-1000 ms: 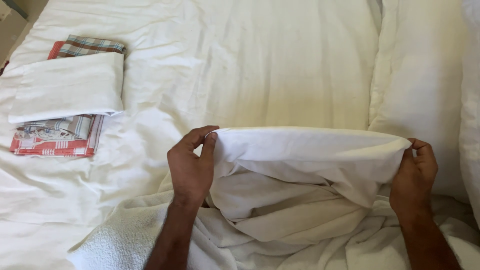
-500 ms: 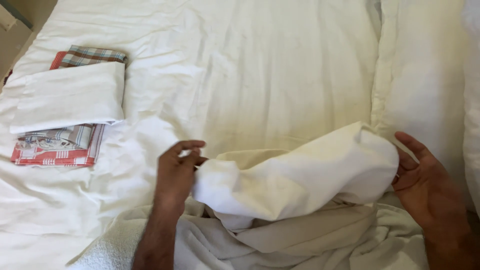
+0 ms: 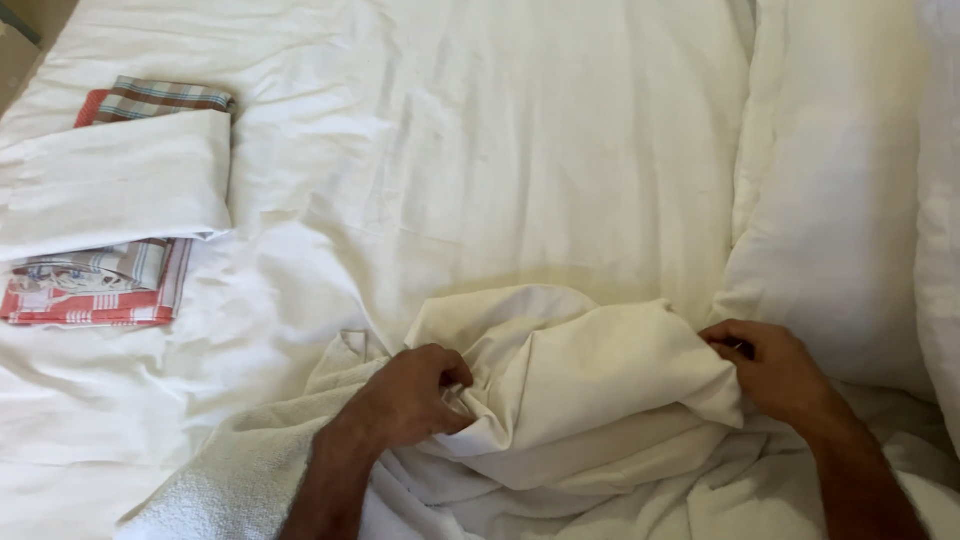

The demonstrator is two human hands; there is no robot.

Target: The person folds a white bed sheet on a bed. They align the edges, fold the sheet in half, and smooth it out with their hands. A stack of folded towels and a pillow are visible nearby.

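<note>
Surface: white bed sheet point(image 3: 520, 150), wrinkled, fills nearly the whole head view and serves as the working surface.
Cream cloth: bunched cream cloth point(image 3: 580, 380) lies near the lower middle of the bed, between the two hands, gathered into a soft mound rather than laid flat.
Left hand: left hand point(image 3: 405, 400) rests on the cloth's left end, fingers curled tight into a fold, which keeps that end pinned.
Right hand: right hand point(image 3: 775, 370) pinches the cloth's right corner, fingers closed narrowly on the edge; gripping both ends gives control of the whole piece.
Towel: white terry towel point(image 3: 225, 480) lies under the left forearm, partly beneath the cloth.
Stack: folded white cloth point(image 3: 115, 180) sits on checked red and brown cloths point(image 3: 95, 290) at the far left, well apart, apparently set aside as finished pieces.
Pillow: white pillow point(image 3: 840, 200) lies along the right, just beside the right hand.
</note>
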